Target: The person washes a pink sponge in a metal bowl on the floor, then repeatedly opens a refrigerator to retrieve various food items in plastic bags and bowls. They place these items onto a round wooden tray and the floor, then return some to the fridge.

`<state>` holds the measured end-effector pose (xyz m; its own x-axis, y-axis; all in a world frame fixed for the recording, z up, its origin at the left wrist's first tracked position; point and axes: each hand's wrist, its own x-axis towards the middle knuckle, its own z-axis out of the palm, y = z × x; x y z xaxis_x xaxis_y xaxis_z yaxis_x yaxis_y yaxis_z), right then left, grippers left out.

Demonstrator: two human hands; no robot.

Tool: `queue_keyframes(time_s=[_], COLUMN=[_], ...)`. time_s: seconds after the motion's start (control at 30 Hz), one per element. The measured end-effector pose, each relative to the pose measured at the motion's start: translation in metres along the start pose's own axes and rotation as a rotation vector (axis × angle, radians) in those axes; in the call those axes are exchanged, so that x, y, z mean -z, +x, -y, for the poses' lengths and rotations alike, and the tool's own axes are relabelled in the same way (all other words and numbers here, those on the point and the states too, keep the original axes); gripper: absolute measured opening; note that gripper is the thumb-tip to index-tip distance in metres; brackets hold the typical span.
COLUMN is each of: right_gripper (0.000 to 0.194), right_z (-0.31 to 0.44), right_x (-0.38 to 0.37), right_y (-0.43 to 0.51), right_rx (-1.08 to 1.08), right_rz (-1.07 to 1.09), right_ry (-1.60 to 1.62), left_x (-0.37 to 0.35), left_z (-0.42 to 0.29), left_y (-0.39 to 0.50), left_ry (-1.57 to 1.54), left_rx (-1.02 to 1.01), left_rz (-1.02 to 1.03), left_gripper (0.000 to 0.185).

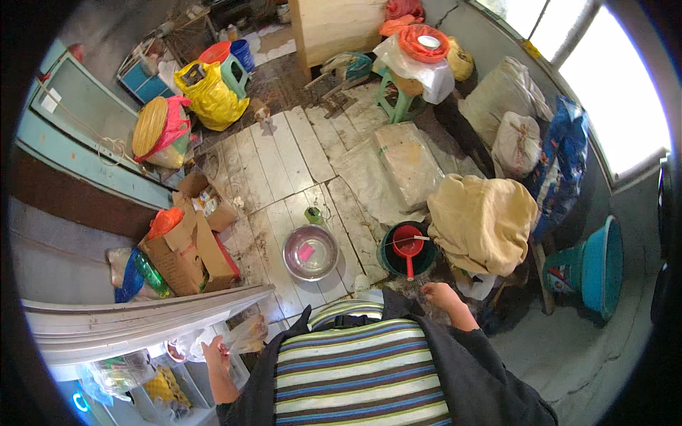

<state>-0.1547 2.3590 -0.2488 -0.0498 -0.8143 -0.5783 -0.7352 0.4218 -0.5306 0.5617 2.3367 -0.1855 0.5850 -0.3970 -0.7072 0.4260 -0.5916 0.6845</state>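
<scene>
At the lower left, my left hand grips a clear plastic bag with something brownish inside. It is in front of an open refrigerator, whose shelves hold bagged items. My right hand hangs by my right side, fingers loosely curled; no object shows in it, but the inside of the hand is hidden. Just beyond it stands a dark green bucket with a red dipper across its top. A metal basin with a pink piece in it rests on the floor ahead.
The refrigerator door juts out on my left, beside cardboard boxes. On the right are a cloth-covered heap, sacks and a teal tub. A small animal stands on the tiled floor, near a yellow bag.
</scene>
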Motion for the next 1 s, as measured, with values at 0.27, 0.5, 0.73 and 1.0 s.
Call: queue_keyframes(time_s=[0.27,0.5,0.73,1.0], right_gripper=[0.03,0.03,0.031,0.031], right_z=[-0.017,-0.004,0.016,0.101], right_x=[0.082,0.095,0.157,0.266], right_y=[0.052,0.09,0.17,0.295], right_rx=[-0.045,-0.101,-0.237,-0.15], right_rz=[-0.074,-0.008,-0.061,-0.206], right_ry=[-0.01,0.03,0.008,0.085], left_x=[-0.058,-0.185,-0.33,-0.473], left_z=[0.014,-0.024,-0.074,-0.148], left_y=[0.014,0.031,0.082,0.159], left_ry=[0.0,0.165,0.378,0.292], left_rx=[0.156,0.233,0.235,0.019], left_rz=[0.013,-0.106,0.073,0.249], left_gripper=[0.017,0.029,0.032,0.06])
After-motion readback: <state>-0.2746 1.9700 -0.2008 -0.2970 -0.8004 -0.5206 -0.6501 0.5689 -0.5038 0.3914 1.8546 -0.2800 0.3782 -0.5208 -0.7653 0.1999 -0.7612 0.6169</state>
